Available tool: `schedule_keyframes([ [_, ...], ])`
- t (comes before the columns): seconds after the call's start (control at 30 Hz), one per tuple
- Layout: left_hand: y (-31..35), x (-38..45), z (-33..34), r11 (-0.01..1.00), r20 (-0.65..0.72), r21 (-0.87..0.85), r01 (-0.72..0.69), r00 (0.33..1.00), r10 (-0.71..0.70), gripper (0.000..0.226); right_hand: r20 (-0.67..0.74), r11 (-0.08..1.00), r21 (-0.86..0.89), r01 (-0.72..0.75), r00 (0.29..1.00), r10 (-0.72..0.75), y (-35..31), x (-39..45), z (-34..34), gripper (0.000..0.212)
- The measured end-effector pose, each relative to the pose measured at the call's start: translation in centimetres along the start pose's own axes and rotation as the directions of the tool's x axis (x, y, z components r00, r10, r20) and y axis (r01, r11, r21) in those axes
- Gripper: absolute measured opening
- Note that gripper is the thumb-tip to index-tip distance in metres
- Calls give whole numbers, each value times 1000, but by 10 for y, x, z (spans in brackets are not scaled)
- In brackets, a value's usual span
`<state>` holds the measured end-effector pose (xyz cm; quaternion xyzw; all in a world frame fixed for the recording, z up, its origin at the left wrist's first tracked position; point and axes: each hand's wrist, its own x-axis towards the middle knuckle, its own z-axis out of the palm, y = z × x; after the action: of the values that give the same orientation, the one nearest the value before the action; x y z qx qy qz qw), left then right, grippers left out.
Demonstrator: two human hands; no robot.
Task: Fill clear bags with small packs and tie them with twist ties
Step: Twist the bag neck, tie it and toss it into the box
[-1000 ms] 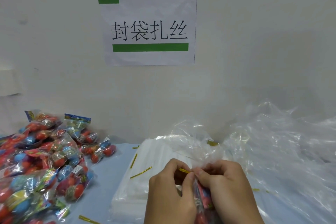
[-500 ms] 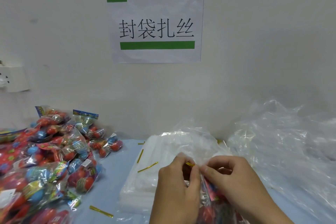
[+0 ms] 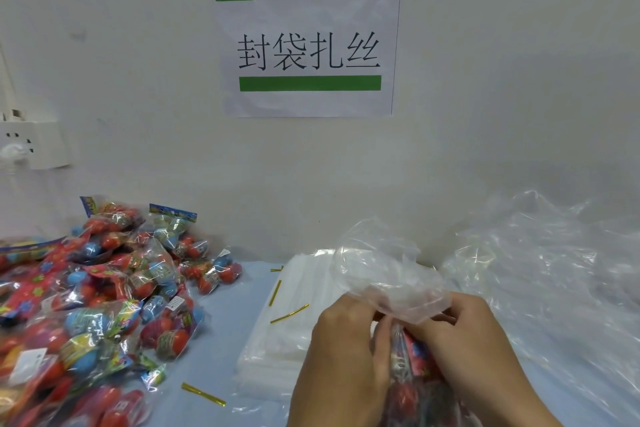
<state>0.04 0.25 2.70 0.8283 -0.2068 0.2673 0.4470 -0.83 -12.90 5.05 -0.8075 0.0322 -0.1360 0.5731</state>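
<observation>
Bag top (image 3: pixel 388 270) now flopped over hands — left hand (image 3: pixel 346 350), right hand (image 3: pixel 471 340) pinching neck.

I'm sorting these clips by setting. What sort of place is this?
Probably a small hand-packing station, not a home. A printed sign is taped to the bare wall, a pile of toy packs and a stack of clear bags lie on the table, and gold twist ties are scattered between.

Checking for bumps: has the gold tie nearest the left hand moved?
No. The gold tie keeps its spot on the bag stack; only the camera shifted.
</observation>
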Motion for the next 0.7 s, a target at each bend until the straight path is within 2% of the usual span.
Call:
schedule_keyframes([
  [0.07,1,0,0,1000,-8,1,-29,1000,29,16,11,998,65,-14,1000,14,0,0,0,19],
  [0.13,3,0,-1,999,-15,-35,-35,999,34,19,36,992,122,-41,999,37,-1,0,1,10],
  [0.4,8,2,-2,981,33,-159,106,994,-102,15,61,984,156,-84,995,76,2,4,-1,12],
  [0.7,11,4,-3,907,47,-279,314,948,-314,21,49,985,156,-68,997,61,5,5,-2,18],
])
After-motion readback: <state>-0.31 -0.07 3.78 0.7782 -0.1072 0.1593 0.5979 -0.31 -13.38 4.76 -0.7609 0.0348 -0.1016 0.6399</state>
